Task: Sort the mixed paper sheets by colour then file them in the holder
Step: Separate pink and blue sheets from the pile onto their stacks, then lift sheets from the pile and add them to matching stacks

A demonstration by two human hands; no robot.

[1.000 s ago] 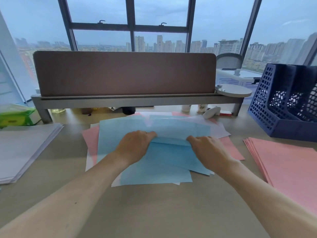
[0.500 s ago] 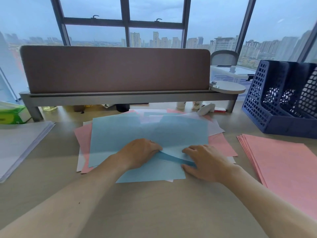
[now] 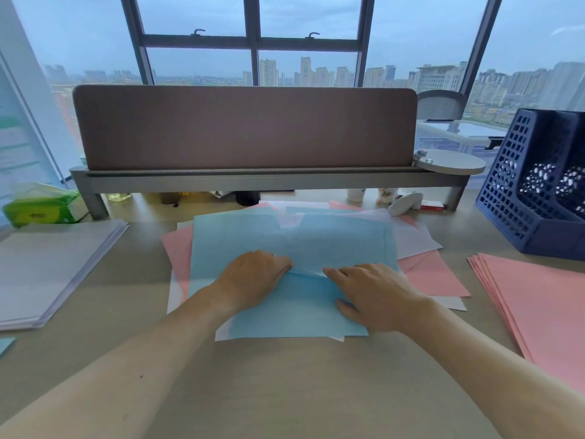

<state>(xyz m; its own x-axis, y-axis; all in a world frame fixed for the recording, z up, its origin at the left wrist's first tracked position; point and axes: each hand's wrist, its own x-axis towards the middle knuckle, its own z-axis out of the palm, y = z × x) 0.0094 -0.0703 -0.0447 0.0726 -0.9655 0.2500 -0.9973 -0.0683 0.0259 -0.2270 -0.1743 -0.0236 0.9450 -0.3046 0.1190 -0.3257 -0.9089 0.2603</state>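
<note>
Your mixed pile lies on the counter just in front of the brown divider panel: pale blue, pink and white sheets fanned loosely, corners jutting out. A top blue sheet covers most of it. Your left hand curls its fingers onto that sheet's near edge, pinching it. Your right hand lies flat on a lower blue sheet, fingers fairly straight. The navy lattice holder stands off the panel's right end. A sorted pink stack lies in front of the panel's right end, and a white stack in front of its left end.
</note>
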